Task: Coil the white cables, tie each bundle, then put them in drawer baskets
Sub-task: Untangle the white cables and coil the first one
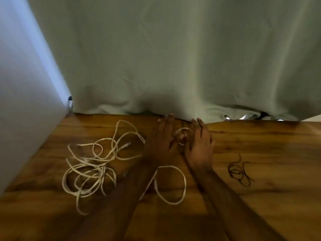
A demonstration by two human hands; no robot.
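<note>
A: How will the white cable tangle [92, 164] at lower left of the desk [260, 214] handle?

B: Light, limp, springy, I judge; take it near a plug end. At centre, left hand [161, 143] and right hand [199, 146] pinch a small loop [184, 130], other fingers straight; black ties [238, 173] lie right; no baskets visible.
</note>
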